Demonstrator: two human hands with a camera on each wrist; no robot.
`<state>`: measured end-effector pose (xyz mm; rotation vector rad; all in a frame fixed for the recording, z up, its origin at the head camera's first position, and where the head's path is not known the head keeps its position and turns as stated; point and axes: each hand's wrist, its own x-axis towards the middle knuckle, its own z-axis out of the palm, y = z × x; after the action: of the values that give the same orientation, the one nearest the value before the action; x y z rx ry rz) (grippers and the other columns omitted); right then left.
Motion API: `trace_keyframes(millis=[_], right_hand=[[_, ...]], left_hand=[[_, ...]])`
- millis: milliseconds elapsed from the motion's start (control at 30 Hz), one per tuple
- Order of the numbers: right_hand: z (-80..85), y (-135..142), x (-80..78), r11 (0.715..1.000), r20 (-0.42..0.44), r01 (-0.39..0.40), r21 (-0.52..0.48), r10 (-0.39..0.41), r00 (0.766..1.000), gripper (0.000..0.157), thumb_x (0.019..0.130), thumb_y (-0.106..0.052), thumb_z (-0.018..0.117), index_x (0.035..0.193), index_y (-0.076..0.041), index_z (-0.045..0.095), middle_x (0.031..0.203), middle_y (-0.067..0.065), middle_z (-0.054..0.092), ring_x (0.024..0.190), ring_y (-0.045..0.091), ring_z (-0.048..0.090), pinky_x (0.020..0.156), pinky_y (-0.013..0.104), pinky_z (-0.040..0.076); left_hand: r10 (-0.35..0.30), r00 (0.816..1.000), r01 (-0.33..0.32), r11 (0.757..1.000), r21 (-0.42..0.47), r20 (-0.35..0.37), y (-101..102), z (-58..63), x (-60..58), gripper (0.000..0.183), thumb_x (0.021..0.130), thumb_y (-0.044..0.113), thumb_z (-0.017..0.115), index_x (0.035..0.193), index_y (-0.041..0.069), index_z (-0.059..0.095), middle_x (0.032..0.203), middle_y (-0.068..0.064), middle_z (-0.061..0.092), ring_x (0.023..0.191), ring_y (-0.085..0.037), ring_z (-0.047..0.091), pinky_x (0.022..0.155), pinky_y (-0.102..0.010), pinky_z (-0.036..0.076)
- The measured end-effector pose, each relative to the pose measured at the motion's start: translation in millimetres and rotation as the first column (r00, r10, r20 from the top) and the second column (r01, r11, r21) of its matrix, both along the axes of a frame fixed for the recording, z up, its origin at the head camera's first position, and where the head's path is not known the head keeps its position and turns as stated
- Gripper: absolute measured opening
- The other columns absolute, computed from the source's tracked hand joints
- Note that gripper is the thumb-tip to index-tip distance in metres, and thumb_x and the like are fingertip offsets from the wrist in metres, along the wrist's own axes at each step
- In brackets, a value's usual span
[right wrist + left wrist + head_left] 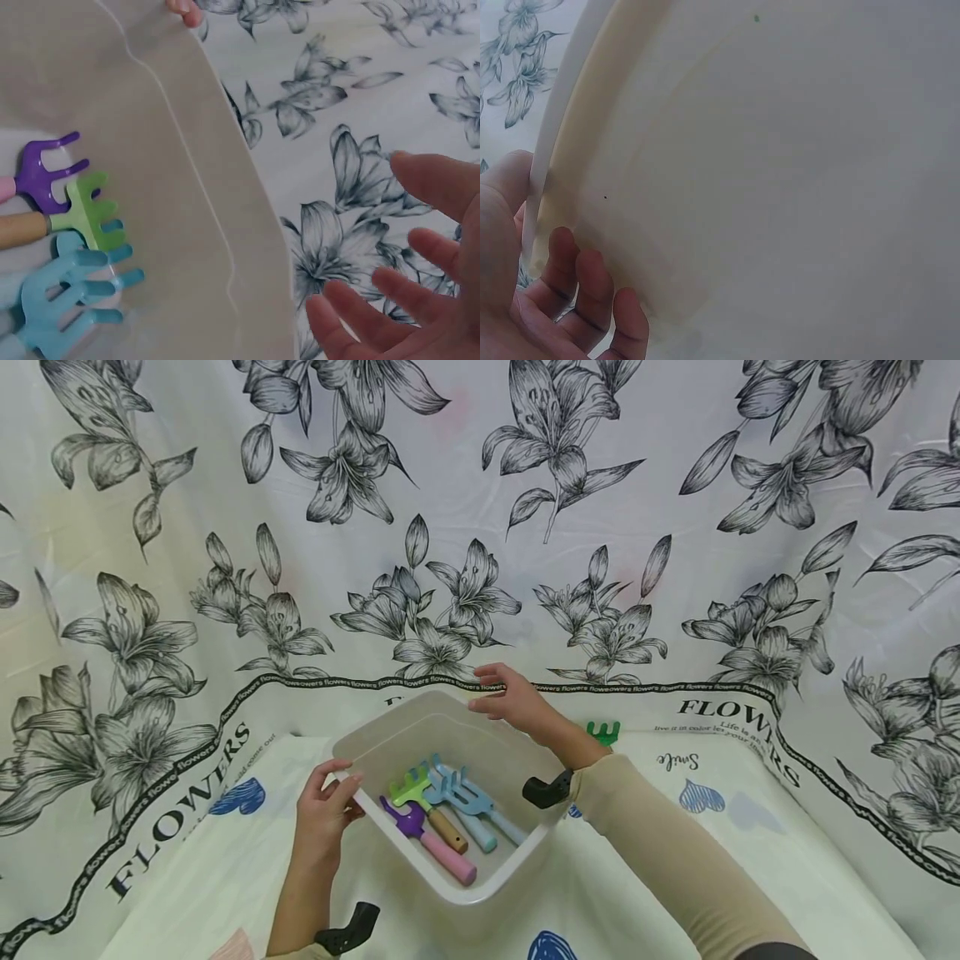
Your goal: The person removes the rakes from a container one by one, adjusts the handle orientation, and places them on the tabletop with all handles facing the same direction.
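A pale grey plastic bin (487, 747) is held tilted in front of me. My left hand (327, 802) grips its rim at the left corner, thumb on one side and fingers on the other, as the left wrist view shows. Near the far corner, my right hand (517, 697) holds nothing; its spread fingers appear apart from the rim in the right wrist view. Inside the bin lie a purple hand fork with a pink handle (448, 858), a light green hand rake with a tan handle (447, 830) and two light blue toothed garden tools (480, 802).
Behind my right forearm, a dark green toothed tool head (603, 732) shows on the table. A pale cloth with blue hearts (702, 796) covers the table. Beyond it hangs a white curtain (465, 485) printed with black flowers.
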<state>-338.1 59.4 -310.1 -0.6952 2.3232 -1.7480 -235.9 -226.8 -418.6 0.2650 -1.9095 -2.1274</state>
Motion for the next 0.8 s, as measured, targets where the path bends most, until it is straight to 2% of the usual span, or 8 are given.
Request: trace_keyframes(millis=[200, 467, 667, 800], right_hand=[[-6.2, -20.4, -3.7, 0.994, 0.034, -0.016, 0.111, 0.012, 0.999, 0.053, 0.090, -0.016, 0.071, 0.138, -0.011, 0.048, 0.137, 0.014, 0.048, 0.115, 0.030, 0.055, 0.091, 0.042, 0.050], [-18.2, -40.1, -7.3, 0.981, 0.126, -0.069, 0.179, 0.047, 0.991, 0.051, 0.092, -0.018, 0.068, 0.137, -0.011, 0.048, 0.140, 0.015, 0.046, 0.120, 0.032, 0.052, 0.099, 0.050, 0.042], [-26.2, -43.8, -11.9, 0.963, 0.206, -0.110, 0.247, 0.059, 0.977, 0.050, 0.092, -0.022, 0.068, 0.137, -0.014, 0.049, 0.142, 0.013, 0.046, 0.122, 0.034, 0.050, 0.100, 0.054, 0.039], [-31.1, -45.7, -14.3, 0.935, 0.255, -0.171, 0.309, 0.092, 0.963, 0.050, 0.091, -0.023, 0.069, 0.137, -0.014, 0.049, 0.141, 0.012, 0.047, 0.124, 0.036, 0.048, 0.101, 0.055, 0.038]], left_hand=[[-0.002, 1.000, 0.003, 1.000, -0.015, 0.024, 1.3, 1.2, -0.3, 0.038, 0.097, 0.023, 0.062, 0.130, 0.013, 0.048, 0.083, 0.006, 0.065, 0.068, -0.014, 0.058, 0.071, -0.027, 0.053], [0.008, 1.000, -0.008, 1.000, -0.008, 0.030, 2.1, -0.9, -0.6, 0.038, 0.097, 0.024, 0.063, 0.130, 0.014, 0.048, 0.083, 0.006, 0.065, 0.069, -0.015, 0.058, 0.071, -0.027, 0.053], [0.003, 0.999, -0.002, 1.000, -0.024, 0.032, 2.7, -0.3, -1.2, 0.040, 0.096, 0.027, 0.063, 0.130, 0.014, 0.048, 0.086, 0.006, 0.065, 0.071, -0.016, 0.060, 0.072, -0.027, 0.053], [0.010, 1.000, -0.010, 1.000, -0.021, 0.029, 1.2, 0.9, -1.3, 0.040, 0.096, 0.026, 0.064, 0.130, 0.013, 0.048, 0.086, 0.005, 0.065, 0.070, -0.016, 0.059, 0.071, -0.027, 0.053]])
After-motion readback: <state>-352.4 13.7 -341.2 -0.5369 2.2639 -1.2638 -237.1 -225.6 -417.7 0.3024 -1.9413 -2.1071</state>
